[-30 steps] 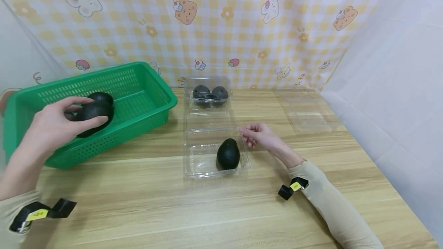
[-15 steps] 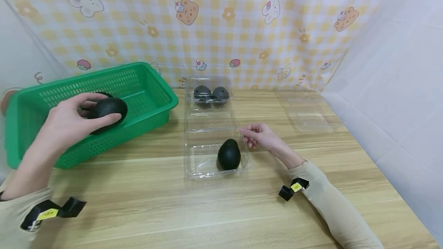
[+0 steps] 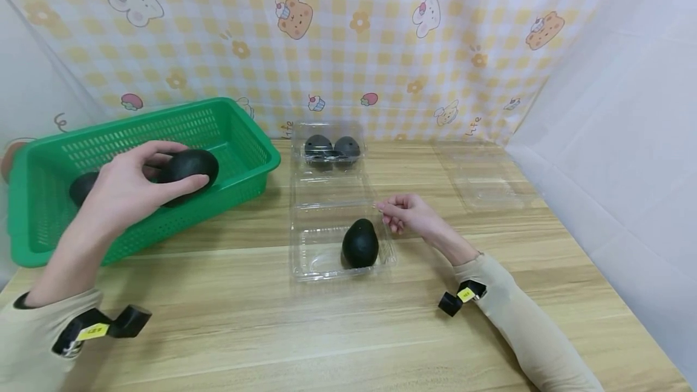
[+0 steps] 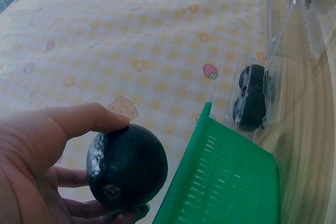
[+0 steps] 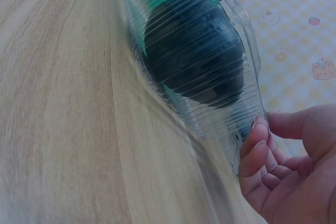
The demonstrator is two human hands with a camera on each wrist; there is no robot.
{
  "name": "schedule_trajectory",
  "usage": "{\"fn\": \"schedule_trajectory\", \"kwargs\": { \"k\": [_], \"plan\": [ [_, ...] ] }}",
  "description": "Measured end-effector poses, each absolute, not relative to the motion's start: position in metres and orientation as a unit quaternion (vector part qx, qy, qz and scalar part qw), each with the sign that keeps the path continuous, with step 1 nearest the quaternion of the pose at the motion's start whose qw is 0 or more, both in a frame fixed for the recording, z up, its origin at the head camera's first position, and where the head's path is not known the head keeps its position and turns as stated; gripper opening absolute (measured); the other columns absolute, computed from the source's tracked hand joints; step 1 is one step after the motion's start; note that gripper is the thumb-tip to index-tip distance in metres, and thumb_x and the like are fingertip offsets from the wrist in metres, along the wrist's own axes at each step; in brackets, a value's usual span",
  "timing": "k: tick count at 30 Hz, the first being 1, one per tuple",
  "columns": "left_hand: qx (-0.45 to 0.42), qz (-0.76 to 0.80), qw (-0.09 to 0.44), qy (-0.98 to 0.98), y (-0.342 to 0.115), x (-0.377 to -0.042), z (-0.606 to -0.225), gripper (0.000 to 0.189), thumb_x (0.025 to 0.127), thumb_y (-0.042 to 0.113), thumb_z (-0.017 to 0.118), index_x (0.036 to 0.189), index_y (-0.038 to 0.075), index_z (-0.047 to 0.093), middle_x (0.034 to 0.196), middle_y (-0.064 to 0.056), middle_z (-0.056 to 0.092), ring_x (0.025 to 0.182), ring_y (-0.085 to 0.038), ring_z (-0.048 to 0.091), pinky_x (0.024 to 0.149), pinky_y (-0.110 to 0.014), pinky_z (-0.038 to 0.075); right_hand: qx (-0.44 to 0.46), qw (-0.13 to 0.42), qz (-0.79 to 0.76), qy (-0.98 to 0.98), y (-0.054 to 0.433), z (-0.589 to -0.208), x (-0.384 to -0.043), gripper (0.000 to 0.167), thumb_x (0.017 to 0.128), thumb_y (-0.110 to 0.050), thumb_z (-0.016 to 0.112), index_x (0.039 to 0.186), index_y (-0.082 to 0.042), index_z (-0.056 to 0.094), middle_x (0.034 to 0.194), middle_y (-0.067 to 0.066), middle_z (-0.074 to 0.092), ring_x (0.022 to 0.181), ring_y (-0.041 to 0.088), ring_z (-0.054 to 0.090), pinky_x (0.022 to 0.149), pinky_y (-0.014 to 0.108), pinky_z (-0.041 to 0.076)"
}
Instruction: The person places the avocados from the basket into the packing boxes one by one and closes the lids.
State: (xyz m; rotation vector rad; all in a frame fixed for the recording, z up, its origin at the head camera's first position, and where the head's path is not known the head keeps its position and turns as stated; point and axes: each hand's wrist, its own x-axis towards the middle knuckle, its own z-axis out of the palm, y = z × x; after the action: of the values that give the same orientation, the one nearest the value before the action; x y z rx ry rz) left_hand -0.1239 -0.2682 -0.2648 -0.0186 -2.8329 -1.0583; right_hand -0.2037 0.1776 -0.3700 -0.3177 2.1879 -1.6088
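Observation:
My left hand [image 3: 127, 189] grips a dark avocado [image 3: 190, 171] above the near side of the green basket [image 3: 239, 189]. In the left wrist view the thumb lies over the top of that avocado [image 4: 131, 166], with fingers around its far side and below. My right hand [image 3: 411, 215] pinches the right rim of an open clear plastic clamshell box [image 3: 318, 259]. One avocado [image 3: 360, 244] sits in the right half of this box; the right wrist view shows it through the ribbed wall. Another avocado [image 3: 83, 188] lies in the basket, partly behind my left wrist.
Behind the open box stands a clear box [image 3: 327, 129] with two dark avocados [image 3: 345, 149] inside. A further clear plastic container [image 3: 484, 177] lies at the back right of the wooden table [image 3: 305, 331]. A checked cloth [image 3: 348, 65] hangs along the back.
My left hand has moved right across the basket with the avocado, uncovering the other avocado at the basket's left. The right hand stays at the box rim.

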Motion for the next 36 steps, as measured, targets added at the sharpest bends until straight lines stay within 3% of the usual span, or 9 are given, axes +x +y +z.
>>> {"fn": "schedule_trajectory", "kwargs": {
  "k": [7,36],
  "plan": [
    [-0.018,-0.361,0.055,-0.931,-0.257,-0.127,-0.266,0.073,0.089,0.053,0.073,0.144,0.013,0.05,0.137,-0.026,0.049,0.127,-0.044,0.044,0.087,-0.058,0.042,-0.115,0.2,-0.574,0.786,0.179,-0.371,-0.204,0.03,0.105,-0.02,0.057,0.105,0.01,0.061,0.075,0.003,0.061,0.06,0.01,0.054,0.054,0.02,0.045],
    [-0.081,-0.388,0.026,-0.918,-0.2,-0.134,-0.27,0.067,0.086,0.051,0.077,0.136,0.012,0.055,0.128,-0.016,0.059,0.118,-0.035,0.054,0.086,-0.053,0.049,-0.114,0.206,-0.578,0.781,0.178,-0.369,-0.204,0.033,0.105,-0.021,0.057,0.104,0.012,0.06,0.076,0.003,0.06,0.06,0.011,0.054,0.054,0.02,0.045]
  ]
}}
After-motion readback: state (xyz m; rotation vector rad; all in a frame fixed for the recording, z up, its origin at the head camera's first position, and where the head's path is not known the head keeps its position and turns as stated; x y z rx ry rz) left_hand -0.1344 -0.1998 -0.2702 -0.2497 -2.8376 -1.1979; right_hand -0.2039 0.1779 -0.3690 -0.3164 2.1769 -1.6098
